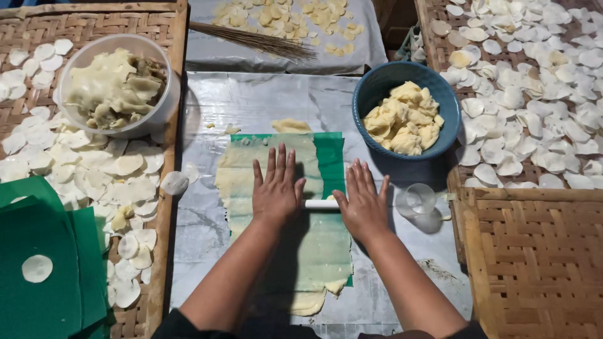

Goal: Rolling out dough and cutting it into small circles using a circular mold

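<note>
**Inspector A:** Head view. Position of the hands?

**Inspector B:** Both lie palm-down on a white roller (321, 204), fingers spread flat, gripping nothing. Left hand (276, 188) covers the roller's left part; right hand (362, 202) covers its right part.

**A:** And the roller?

**B:** It lies crosswise on a thin dough sheet (270, 169), which rests on green plastic (331, 160) at the middle of the grey mat (207, 220).

**A:** Surroundings?

**B:** A blue bowl (377, 88) of dough lumps stands at the mat's far right edge, a clear cup (419, 199) just beside the right hand. A white tub (119, 47) sits on the left woven tray (164, 220) among cut discs (125, 166). More discs cover the right tray (433, 19).
</note>
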